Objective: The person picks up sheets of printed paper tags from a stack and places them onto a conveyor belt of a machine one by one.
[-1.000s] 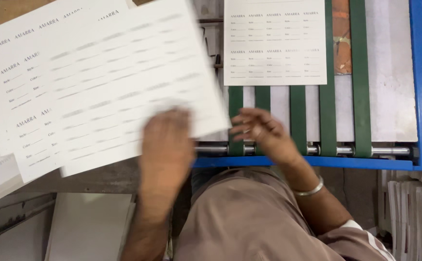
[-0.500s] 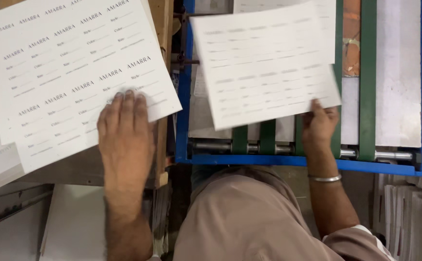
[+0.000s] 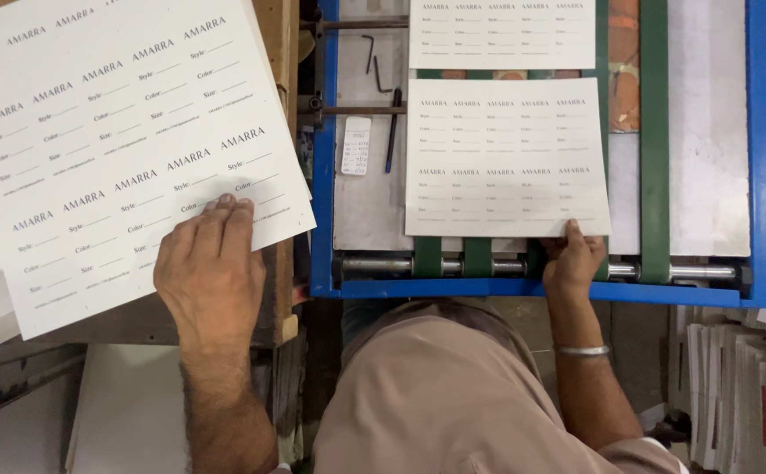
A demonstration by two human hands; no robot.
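Right hand (image 3: 573,259) pinches the near edge of a printed label sheet (image 3: 506,158) lying flat on the blue-framed feed bed (image 3: 323,175) over the green belts (image 3: 653,140). Left hand (image 3: 212,268) rests open, palm down, on the sheet stack (image 3: 111,149) on the counter. Sheet's long axis runs across the bed; print heads away. Judgement: keep edges square to the belts, release evenly.

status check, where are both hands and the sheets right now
Left hand flat on stack of printed sheets. Right hand pinching lower edge of single sheet on blue feeder table. Another sheet ahead.
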